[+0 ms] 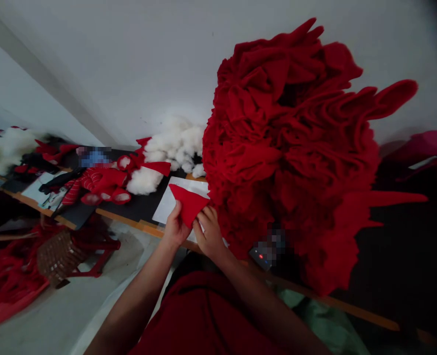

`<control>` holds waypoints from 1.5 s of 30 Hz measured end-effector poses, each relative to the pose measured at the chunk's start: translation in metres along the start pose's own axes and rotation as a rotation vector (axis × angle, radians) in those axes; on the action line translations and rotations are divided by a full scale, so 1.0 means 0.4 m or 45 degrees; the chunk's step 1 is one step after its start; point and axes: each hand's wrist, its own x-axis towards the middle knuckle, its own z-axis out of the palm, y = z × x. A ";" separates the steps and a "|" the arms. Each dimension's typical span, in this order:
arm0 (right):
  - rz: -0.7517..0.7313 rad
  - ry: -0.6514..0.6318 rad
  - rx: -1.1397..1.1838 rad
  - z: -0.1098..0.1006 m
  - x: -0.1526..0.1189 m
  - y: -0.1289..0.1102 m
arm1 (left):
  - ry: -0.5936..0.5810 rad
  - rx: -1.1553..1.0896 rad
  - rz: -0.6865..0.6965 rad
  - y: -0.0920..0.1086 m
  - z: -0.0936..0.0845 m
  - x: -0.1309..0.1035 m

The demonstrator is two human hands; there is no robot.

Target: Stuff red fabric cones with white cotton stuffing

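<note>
Red triangular cloth piece (189,203) over white flat sheet (164,204), long edge toward sheet's far side. Bare left hand (176,228), right hand (210,230) pinch nearer edges

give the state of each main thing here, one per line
red cloth piece, held in both hands
left hand, gripping cloth's left side
right hand, gripping cloth's lower right
cloth pile, heaped high
white stuffing, loose clumps
white sheet, partly covered
phone, screen lit
</note>
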 end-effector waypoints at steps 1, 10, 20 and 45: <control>0.042 0.025 0.031 0.000 0.003 0.000 | -0.016 0.001 -0.001 -0.002 -0.002 -0.003; 0.026 0.037 -0.007 0.067 0.031 0.012 | 0.063 0.023 0.053 0.002 -0.018 0.025; 0.428 -0.107 0.111 0.154 0.073 0.168 | 0.313 -0.013 0.000 0.161 -0.066 0.115; 0.798 0.163 0.502 0.409 0.310 0.344 | 0.130 0.178 -0.349 0.299 -0.105 0.300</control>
